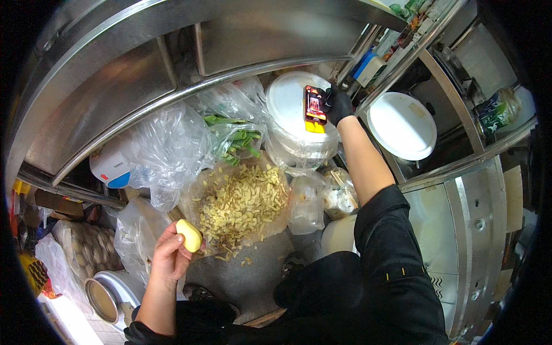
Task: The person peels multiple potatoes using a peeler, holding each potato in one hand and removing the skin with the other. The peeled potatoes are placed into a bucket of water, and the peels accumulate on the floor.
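Note:
My bare left hand (171,254) grips a peeled potato (189,236) between thumb and fingers. Below and beyond it, a heap of potato peelings (246,202) covers a flat sheet (276,226) on the floor. My right hand (337,103), in a black glove, reaches out to a lit smartphone (315,103) at a white round lid (286,97). Its fingers are curled at the phone's right edge; whether they grip anything is hard to make out. Something yellow (315,127) shows under the phone's lower end. The lid tops a clear-wrapped tub (297,153).
Green leafy stalks (241,142) and clear plastic bags (168,146) lie beyond the peelings. Steel counter panels (276,36) rise at the far side. A bag of potatoes (88,248) and a metal pot (101,300) stand left. Another white lid (402,125) sits right.

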`<act>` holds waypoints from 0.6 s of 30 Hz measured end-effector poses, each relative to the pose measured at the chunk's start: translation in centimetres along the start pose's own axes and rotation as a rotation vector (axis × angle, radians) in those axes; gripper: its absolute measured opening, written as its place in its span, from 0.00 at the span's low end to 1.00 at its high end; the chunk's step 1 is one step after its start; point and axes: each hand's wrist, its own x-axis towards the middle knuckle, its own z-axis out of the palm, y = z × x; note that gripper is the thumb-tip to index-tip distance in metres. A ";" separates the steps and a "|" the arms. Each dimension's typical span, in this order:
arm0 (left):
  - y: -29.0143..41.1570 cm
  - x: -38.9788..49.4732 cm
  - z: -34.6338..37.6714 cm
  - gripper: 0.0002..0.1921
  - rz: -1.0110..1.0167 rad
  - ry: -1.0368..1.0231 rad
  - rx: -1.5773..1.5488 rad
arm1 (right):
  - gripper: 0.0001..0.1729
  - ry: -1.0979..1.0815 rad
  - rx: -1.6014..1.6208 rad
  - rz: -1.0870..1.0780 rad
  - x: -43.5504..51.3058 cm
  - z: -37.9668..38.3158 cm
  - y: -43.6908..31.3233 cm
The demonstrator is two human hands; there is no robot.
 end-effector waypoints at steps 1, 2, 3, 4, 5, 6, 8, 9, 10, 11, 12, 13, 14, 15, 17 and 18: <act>0.0 -0.1 0.1 0.20 0.012 0.021 0.001 | 0.18 -0.091 0.107 -0.015 -0.8 0.4 -0.1; -0.1 -0.1 0.1 0.21 0.030 0.021 -0.006 | 0.19 -0.112 0.014 0.003 -2.2 0.6 0.4; -0.1 -0.3 0.1 0.22 0.042 0.019 -0.013 | 0.21 -0.161 -0.051 0.109 -4.2 0.3 0.4; 0.0 -0.3 0.0 0.23 0.040 0.024 -0.006 | 0.22 -0.078 0.054 0.027 -6.2 1.0 2.1; 0.2 -0.4 -0.1 0.24 0.031 0.024 0.003 | 0.23 -0.137 0.034 0.097 -9.0 0.8 2.3; 0.3 -0.5 -0.2 0.25 0.021 0.024 0.013 | 0.24 -0.139 -0.090 0.104 -11.9 0.9 3.0; 0.5 -0.8 -0.4 0.26 0.022 -0.016 0.032 | 0.22 -0.240 -0.117 0.267 -17.0 1.4 3.9; 0.4 -0.9 -0.5 0.26 0.024 -0.047 0.048 | 0.19 -0.260 -0.114 0.272 -19.3 1.8 4.6; 0.3 -1.1 -0.5 0.26 0.032 -0.041 0.046 | 0.18 -0.246 -0.126 0.313 -21.0 2.1 4.9; 0.2 -1.2 -0.4 0.26 0.044 -0.045 0.051 | 0.16 -0.363 -0.107 0.344 -22.1 2.3 4.8; 0.1 -1.4 -0.4 0.25 0.057 -0.045 0.058 | 0.16 -0.387 -0.130 0.363 -22.4 2.5 4.5; 0.1 -1.6 -0.5 0.25 0.057 -0.049 0.049 | 0.16 -0.318 -0.133 0.333 -22.0 2.7 4.1; 0.1 -1.7 -0.5 0.24 0.058 -0.050 0.040 | 0.15 -0.284 -0.135 0.307 -20.9 2.8 3.3; 0.0 -2.0 -0.6 0.24 0.059 -0.048 0.029 | 0.15 -0.291 -0.131 0.284 -19.4 2.6 2.6; 0.0 -2.6 -0.9 0.22 0.058 -0.061 0.038 | 0.11 -0.245 -0.103 0.279 -15.7 2.1 0.9; 0.1 -2.7 -1.1 0.21 0.061 -0.069 0.041 | 0.11 -0.266 -0.046 0.259 -13.8 1.8 0.4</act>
